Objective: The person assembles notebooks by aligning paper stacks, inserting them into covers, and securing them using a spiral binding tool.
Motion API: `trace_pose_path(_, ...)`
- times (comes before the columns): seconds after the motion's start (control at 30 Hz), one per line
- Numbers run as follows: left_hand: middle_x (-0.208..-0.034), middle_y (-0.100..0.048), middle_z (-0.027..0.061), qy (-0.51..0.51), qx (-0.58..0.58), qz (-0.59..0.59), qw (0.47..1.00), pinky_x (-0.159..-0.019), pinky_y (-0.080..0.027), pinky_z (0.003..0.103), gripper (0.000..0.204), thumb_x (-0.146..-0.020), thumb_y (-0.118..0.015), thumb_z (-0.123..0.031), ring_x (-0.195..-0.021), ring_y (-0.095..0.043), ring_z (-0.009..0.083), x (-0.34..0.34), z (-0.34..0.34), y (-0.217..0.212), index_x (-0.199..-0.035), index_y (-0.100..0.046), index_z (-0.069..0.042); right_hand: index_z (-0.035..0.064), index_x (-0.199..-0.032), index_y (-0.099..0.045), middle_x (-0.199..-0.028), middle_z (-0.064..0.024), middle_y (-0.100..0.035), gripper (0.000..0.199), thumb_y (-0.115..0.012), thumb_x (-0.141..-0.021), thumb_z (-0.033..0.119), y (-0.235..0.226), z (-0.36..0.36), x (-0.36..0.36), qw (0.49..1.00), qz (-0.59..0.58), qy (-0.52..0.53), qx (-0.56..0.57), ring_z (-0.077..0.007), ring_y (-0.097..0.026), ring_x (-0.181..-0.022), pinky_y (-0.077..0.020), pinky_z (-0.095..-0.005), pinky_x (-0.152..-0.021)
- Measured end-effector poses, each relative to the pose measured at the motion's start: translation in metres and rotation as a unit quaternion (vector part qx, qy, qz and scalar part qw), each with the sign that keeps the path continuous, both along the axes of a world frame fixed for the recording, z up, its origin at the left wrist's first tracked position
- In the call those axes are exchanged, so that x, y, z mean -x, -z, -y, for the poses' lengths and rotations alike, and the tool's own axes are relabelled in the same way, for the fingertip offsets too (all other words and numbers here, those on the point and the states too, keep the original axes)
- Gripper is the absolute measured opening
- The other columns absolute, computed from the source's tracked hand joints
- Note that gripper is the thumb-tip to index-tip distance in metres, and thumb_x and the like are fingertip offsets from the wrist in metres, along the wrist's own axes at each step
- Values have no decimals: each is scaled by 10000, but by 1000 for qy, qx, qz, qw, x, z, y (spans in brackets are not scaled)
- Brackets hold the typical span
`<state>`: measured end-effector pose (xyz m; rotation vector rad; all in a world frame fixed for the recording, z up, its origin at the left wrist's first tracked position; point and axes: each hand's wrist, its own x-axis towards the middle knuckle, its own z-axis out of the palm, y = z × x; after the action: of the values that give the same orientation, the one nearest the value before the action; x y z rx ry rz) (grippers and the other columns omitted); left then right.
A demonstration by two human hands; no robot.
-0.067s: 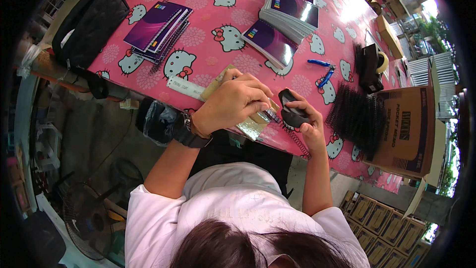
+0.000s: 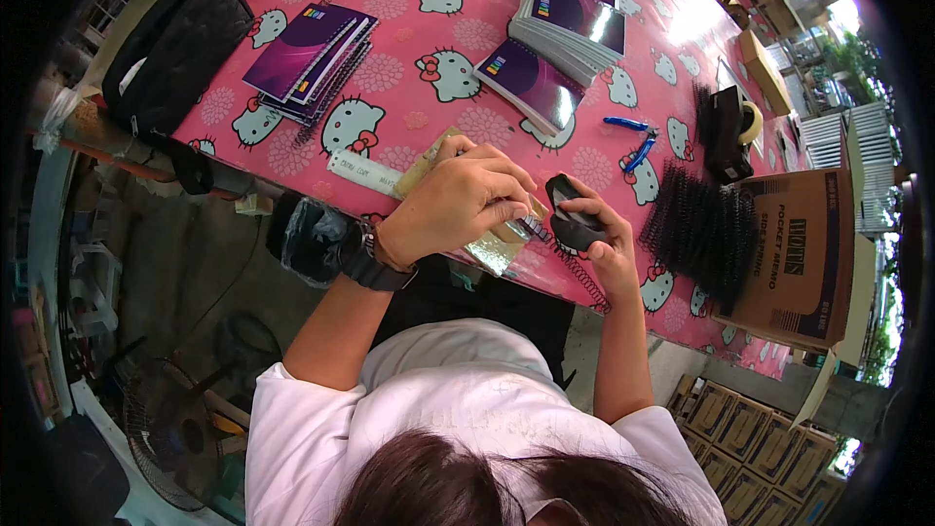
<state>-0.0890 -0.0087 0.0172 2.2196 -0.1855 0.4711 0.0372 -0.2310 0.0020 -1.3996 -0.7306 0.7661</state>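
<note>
My left hand [image 2: 456,197], a dark watch on its wrist, is closed with its fingertips curled down over a tan and silvery taped board [image 2: 495,249] at the table's near edge. What those fingers pinch is hidden under the hand. Just to the right, my right hand [image 2: 612,244] grips a black rounded object [image 2: 577,216] with a hollow-looking middle. Its kind I cannot make out. Below it a dark spiral coil [image 2: 582,278] slants toward the table edge. A whitish strip with handwriting [image 2: 362,171] sticks out to the left of my left hand.
Purple spiral notebooks [image 2: 310,51] lie stacked at left, beside a black bag [image 2: 180,44]. More purple-covered books [image 2: 536,78] lie farther back. Blue-handled pliers [image 2: 638,141], a heap of black coils [image 2: 696,234], a tape dispenser [image 2: 730,131] and a cardboard box [image 2: 794,258] occupy the right.
</note>
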Motion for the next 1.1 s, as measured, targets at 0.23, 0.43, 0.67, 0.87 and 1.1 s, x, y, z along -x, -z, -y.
trace_pose_path(0.23,-1100,-673,-20,0,0,-34,999,-1004,-288,372,151,-812,-714,-229,-1076,-573,148,0,1,-4,-941,-726,-151,-37,-1108,-654,-1398,-229,-437,697,-762,-665,490,1,-6,-4,998,26,6,50,-288,-480,-1236,-359,-384,-1032)
trace_pose_path(0.43,-1344,-504,96,-207,-69,15,976,-1133,-234,450,554,-695,-700,-105,-1283,-444,311,18,6,6,-1234,-574,-106,-21,-1036,-691,-1346,-230,-499,664,-784,-634,500,-32,-15,-5,986,109,-121,-27,-310,-506,-1208,-364,-382,-1023)
trace_pose_path(0.67,-1262,-514,167,-306,167,25,937,-1034,-390,405,665,-688,-706,-71,-1197,-493,313,18,21,24,-1312,-481,-23,29,-1000,-706,-1290,-186,-561,513,-800,-657,399,-34,-23,-22,979,183,-95,4,-292,-527,-1181,-390,-373,-986)
trace_pose_path(0.87,-1308,-506,150,-316,116,74,939,-1068,-324,454,689,-685,-727,-91,-1255,-453,321,18,20,22,-1331,-490,-69,-4,-1036,-691,-1335,-224,-514,643,-798,-626,479,-14,-27,-35,966,223,29,129,-308,-480,-1237,-353,-388,-1024)
trace_pose_path(1.1,-1193,-603,-16,-91,-82,31,992,-1093,-123,520,377,-794,-716,-250,-1216,-495,200,15,16,9,-1157,-624,-205,-30,-1041,-674,-1372,-235,-469,623,-787,-668,456,-8,-19,-24,995,93,4,30,-287,-470,-1243,-362,-370,-1016)
